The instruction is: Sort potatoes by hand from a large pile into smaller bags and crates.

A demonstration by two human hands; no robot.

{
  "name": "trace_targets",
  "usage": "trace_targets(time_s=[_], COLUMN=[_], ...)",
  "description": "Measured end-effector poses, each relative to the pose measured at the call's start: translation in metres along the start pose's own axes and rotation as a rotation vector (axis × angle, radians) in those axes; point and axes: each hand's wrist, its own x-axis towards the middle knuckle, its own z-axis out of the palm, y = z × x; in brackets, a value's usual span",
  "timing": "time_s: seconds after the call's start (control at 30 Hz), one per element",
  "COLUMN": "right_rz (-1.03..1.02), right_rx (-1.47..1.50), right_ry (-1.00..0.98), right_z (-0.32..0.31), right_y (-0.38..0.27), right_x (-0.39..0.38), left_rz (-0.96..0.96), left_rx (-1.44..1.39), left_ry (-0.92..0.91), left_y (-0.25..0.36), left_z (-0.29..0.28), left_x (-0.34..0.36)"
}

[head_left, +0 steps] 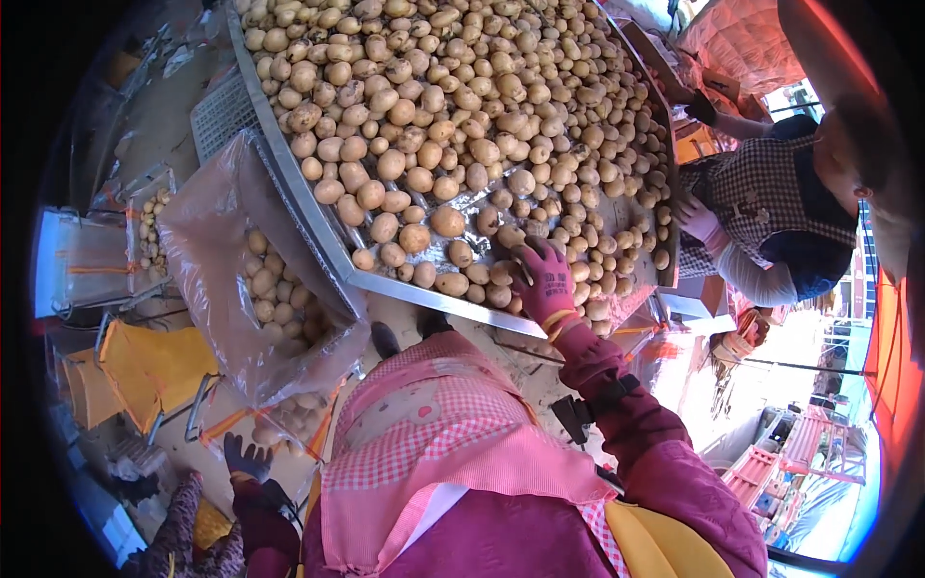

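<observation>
A large metal-rimmed sorting table (438,302) is heaped with potatoes (448,222). My right hand (547,279), in a pink glove, reaches over the near rim with its fingers curled around a potato among the others; the fingers partly hide it. Down at my left side, my left hand (248,457), in a dark-palmed glove, has its fingers spread and holds nothing. Left of the table, a clear plastic bag (207,231) lines a container and has potatoes in it. More bagged potatoes (294,419) lie below that, above my left hand.
A co-worker in a checked apron (756,197) stands at the table's right side, one pink-gloved hand (696,214) at the rim. A patterned sleeve (183,525) shows at lower left. Beside the bag are a yellow sack (159,371) on a metal frame and a grey crate (224,114).
</observation>
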Motion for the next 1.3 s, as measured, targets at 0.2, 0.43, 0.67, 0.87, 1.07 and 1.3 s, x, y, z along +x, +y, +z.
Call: trace_targets(time_s=[0.2,0.43,0.67,0.87,1.07,1.3], right_rz=[-0.033,0.328,0.057,0.271,0.009,0.58], right_rx=[0.132,0.662,0.047,0.136,0.049,0.006], right_ry=[-0.349,-0.16,-0.008,0.051,-0.123,0.157], right_z=[0.051,0.066,-0.001,-0.004,0.004,0.004], right_y=[-0.049,-0.044,0.057,0.054,0.093,0.193], right_x=[0.087,0.083,-0.054,-0.086,-0.03,0.004], left_rz=[1.058,0.794,1.006,1.471,1.765,1.585], left_rx=[0.646,0.781,1.613,2.128,2.07,2.137], left_ry=[0.453,-0.585,-0.92,-1.49,-0.782,-0.753], left_y=[0.106,0.021,-0.063,-0.123,-0.093,-0.115], left_z=[0.144,0.477,0.577,0.639,0.725,0.673], left_x=[0.053,-0.03,-0.048,-0.016,0.034,0.001])
